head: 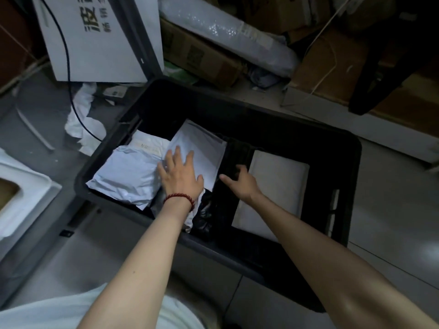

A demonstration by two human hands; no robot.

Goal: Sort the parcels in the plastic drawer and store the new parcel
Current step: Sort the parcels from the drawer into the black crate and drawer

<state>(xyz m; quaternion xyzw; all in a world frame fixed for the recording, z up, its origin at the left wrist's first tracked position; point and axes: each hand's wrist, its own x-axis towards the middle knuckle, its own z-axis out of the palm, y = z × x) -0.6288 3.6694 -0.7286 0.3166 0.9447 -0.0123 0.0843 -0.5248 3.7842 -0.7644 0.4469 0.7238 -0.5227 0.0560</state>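
A black plastic drawer (351, 148) sits on the floor with several parcels inside. My left hand (180, 174), with a red bead bracelet on the wrist, lies flat with spread fingers on a white flat parcel (204, 148) in the middle. A crumpled grey-white bag parcel (126, 176) lies to its left. My right hand (240, 181) hovers over a black parcel (228, 162), fingers loosely curled, holding nothing. A flat white parcel (278, 181) lies at the right of the drawer. A black bag (204, 219) sits near the front wall.
A white printed carton (95, 36) leans behind the drawer with a black cable (69, 74) across it. Brown cardboard boxes (202, 58) and a bubble-wrap roll (232, 36) stand at the back. Crumpled white paper (80, 124) lies left; a white foam piece (21, 198) is at far left.
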